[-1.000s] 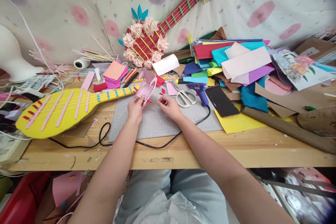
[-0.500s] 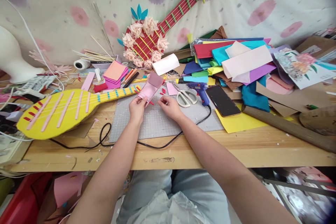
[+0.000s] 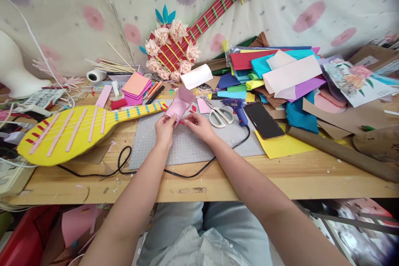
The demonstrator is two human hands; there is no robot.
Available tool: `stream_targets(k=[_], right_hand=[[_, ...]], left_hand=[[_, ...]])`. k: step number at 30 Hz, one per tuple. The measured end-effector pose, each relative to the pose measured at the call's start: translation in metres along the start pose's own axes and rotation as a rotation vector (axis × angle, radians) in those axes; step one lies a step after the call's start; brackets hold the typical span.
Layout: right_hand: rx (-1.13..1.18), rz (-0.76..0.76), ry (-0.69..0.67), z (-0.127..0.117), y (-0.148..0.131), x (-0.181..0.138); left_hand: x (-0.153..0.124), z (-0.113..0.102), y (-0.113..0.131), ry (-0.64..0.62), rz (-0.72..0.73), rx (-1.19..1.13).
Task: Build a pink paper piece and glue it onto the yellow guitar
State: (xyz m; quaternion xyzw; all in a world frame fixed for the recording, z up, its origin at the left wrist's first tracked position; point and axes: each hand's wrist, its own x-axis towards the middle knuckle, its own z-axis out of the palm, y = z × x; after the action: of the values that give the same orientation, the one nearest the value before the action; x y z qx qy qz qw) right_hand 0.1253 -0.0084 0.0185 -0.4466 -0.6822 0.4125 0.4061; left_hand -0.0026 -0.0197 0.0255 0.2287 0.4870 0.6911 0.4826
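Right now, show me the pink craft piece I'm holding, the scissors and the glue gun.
Pink craft piece (image 3: pixel 177 107), head view, flat panel.
Scissors (image 3: pixel 213 108), head view, base of the handles.
Glue gun (image 3: pixel 239 109), head view, upper handle.

No text can be read: lettering on the white packet (image 3: pixel 46 100) blurs.

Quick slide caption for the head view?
Left hand holds a pink piece over the grey mat, right hand alongside; scissors and glue gun nearby.
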Motion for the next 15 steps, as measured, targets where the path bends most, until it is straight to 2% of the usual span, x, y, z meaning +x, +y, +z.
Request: stream_targets(k=[7, 15], right_hand=[[-0.001, 0.013, 0.014, 0.0024, 0.0050, -0.0004], [-0.134, -0.009, -0.011, 0.0001, 0.0054, -0.0009]], left_hand=[[0.0031, -0.0039, 0.0036, 0.026, 0.029, -0.016], [0.0023, -0.0025, -0.0038, 0.000, 0.053, 0.029]])
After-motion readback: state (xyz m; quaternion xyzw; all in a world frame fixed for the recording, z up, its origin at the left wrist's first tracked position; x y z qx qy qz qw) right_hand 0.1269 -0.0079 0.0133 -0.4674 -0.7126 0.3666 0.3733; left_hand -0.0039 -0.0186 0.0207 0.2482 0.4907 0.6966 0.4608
